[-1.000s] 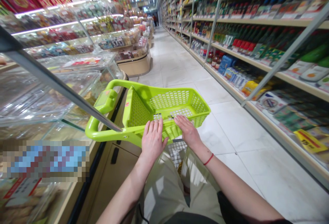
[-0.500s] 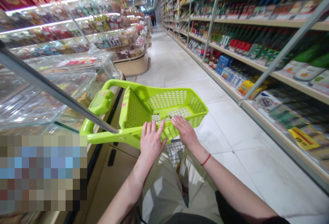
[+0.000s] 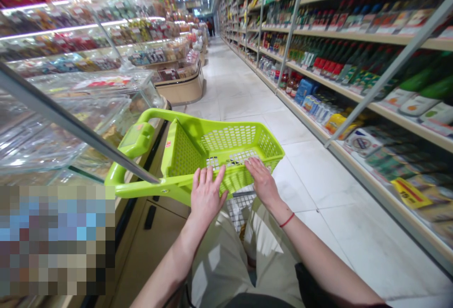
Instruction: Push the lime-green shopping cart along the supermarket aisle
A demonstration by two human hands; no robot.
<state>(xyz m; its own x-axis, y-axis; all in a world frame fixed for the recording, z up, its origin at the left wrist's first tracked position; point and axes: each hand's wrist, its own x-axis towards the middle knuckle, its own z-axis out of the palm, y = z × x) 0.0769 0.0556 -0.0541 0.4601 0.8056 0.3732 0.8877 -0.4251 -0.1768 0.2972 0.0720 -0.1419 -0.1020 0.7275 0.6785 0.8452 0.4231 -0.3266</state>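
A lime-green plastic shopping cart (image 3: 230,139) stands sideways in front of my legs, its perforated basket facing right and its handle on the left. Over the near rim lie the fingers of my left hand (image 3: 208,195), with the thumb lower on the outer wall; that hand is closed on the rim. Farther right along the same rim, my right hand (image 3: 262,180) is hooked over the edge, fingers close together and thumb hidden. A red cord circles my right wrist. Below the basket, a wire lower rack (image 3: 240,206) shows between my knees.
Shelves (image 3: 354,32) of bottles and packages line the right side, with a yellow price tag (image 3: 411,193) low down. Glass-covered food bins (image 3: 81,110) border the left. A tiled aisle (image 3: 233,74) runs ahead; dark figures (image 3: 211,27) are far off.
My right hand has slid a little to the right along the cart's rim, away from the left hand. The left hand keeps its place on the rim. The view has shifted slightly.
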